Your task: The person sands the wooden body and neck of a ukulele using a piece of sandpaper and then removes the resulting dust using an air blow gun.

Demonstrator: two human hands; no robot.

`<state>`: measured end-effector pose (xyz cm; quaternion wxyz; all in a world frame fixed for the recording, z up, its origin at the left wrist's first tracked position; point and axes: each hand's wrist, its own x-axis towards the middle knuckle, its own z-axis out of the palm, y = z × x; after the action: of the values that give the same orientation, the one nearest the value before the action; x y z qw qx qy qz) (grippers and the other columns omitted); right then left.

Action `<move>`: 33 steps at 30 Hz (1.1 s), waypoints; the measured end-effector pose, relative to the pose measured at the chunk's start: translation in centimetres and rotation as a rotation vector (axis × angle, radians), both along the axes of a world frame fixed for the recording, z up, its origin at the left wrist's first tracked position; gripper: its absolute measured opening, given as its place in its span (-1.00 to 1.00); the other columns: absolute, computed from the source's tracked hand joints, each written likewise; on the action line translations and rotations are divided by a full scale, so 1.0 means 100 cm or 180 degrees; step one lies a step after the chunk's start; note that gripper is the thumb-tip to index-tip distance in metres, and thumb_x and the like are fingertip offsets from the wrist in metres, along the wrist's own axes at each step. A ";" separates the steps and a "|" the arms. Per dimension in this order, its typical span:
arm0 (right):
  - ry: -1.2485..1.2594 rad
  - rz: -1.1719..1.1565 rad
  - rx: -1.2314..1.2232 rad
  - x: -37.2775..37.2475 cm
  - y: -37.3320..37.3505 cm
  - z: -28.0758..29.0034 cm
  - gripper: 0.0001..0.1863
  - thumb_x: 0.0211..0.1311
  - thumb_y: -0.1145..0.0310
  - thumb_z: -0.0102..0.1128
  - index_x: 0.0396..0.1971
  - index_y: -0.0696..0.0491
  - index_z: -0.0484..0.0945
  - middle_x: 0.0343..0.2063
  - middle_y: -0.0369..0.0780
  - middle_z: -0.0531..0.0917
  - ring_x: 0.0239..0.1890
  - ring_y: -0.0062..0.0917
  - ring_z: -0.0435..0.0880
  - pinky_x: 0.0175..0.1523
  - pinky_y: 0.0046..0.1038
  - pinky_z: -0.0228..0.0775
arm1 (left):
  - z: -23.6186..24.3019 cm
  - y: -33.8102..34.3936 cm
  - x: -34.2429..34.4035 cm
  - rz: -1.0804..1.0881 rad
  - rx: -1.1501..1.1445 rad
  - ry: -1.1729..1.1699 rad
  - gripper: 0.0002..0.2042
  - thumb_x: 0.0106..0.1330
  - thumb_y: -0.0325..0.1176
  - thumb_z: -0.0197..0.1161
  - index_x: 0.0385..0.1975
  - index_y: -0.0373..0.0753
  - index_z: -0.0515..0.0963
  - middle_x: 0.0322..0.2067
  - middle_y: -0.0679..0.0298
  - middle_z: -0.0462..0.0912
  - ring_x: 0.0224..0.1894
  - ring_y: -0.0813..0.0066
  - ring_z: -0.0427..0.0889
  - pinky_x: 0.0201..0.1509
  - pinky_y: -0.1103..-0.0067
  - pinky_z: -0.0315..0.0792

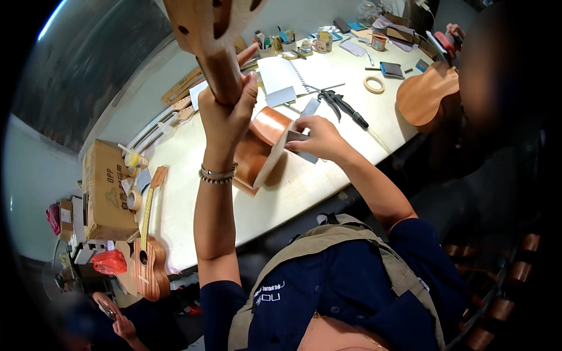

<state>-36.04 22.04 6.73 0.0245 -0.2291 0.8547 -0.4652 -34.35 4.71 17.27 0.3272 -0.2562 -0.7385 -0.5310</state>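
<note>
White table (181,205) spreads beneath both hands. The left hand's (227,120) fingers wrap the neck (222,76) of the guitar (249,155), its body below them; the right hand's (319,138) fingers pinch a grey pad (297,136) at its edge. Probably light, stiff, thin-walled: best held by the neck.

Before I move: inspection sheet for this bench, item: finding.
Surface: pale flat workbench, well lit.
Job's things: brown wooden ukulele-shaped instrument, neck raised toward the camera; thin grey flat sheet at its body's edge.
Clutter: white spiral notebook, tan tape ring, long black-handled tool.
Hands: left hand wraps the neck; right hand pinches the sheet.
Cables: thin white cord, far right corner.
Surroundings: brown cardboard box at left; dark-clothed person lower left, holding a phone-like device.
</note>
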 end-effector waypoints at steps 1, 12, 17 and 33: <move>-0.0274 0.0010 -0.0427 -0.001 0.003 -0.002 -0.64 -0.20 0.18 0.43 -0.42 0.11 0.61 -0.51 -0.23 0.64 -0.45 -0.49 0.62 -0.32 -0.50 0.42 | 0.002 -0.009 0.003 0.0041 0.0010 -0.0021 -0.90 0.19 -0.57 0.15 -0.53 -0.40 0.41 -0.04 -0.14 0.50 -0.63 0.75 0.45 -0.59 0.77 0.32; 0.0250 -0.0565 -0.1180 -0.025 -0.078 -0.042 -0.60 -0.13 0.12 0.43 -0.41 0.11 0.55 -0.46 -0.20 0.58 -0.42 -0.36 0.60 -0.30 -0.43 0.41 | -0.032 -0.036 -0.016 -0.0022 0.0043 0.0055 -0.78 0.12 -0.52 0.26 -0.70 -0.35 0.40 -0.64 0.29 0.44 -0.63 0.73 0.37 -0.59 0.70 0.26; 0.0223 -0.0420 -0.1053 -0.044 -0.084 -0.042 -0.62 -0.13 0.11 0.41 -0.45 0.09 0.53 -0.42 -0.22 0.55 -0.43 -0.36 0.58 -0.32 -0.40 0.38 | -0.043 -0.047 -0.024 -0.0339 -0.0365 0.0110 -0.69 0.21 -0.62 0.17 -0.67 -0.25 0.19 -0.35 0.21 0.55 -0.20 0.47 0.55 -0.46 0.71 0.33; 0.1317 -0.0714 -0.0650 -0.032 -0.090 -0.041 -0.80 -0.01 0.22 0.29 -0.46 -0.02 0.49 -0.49 -0.30 0.50 -0.49 -0.33 0.56 -0.44 -0.35 0.37 | -0.044 -0.036 -0.033 -0.0321 0.0096 0.0084 -0.69 -0.08 -0.50 0.24 -0.27 -0.41 0.53 -0.66 0.20 0.51 -0.58 0.74 0.37 -0.46 0.71 0.38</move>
<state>-39.24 13.06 2.60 -0.2260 -0.2244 0.8101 -0.4922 -37.65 1.16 12.89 0.3135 -0.2951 -0.7122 -0.5544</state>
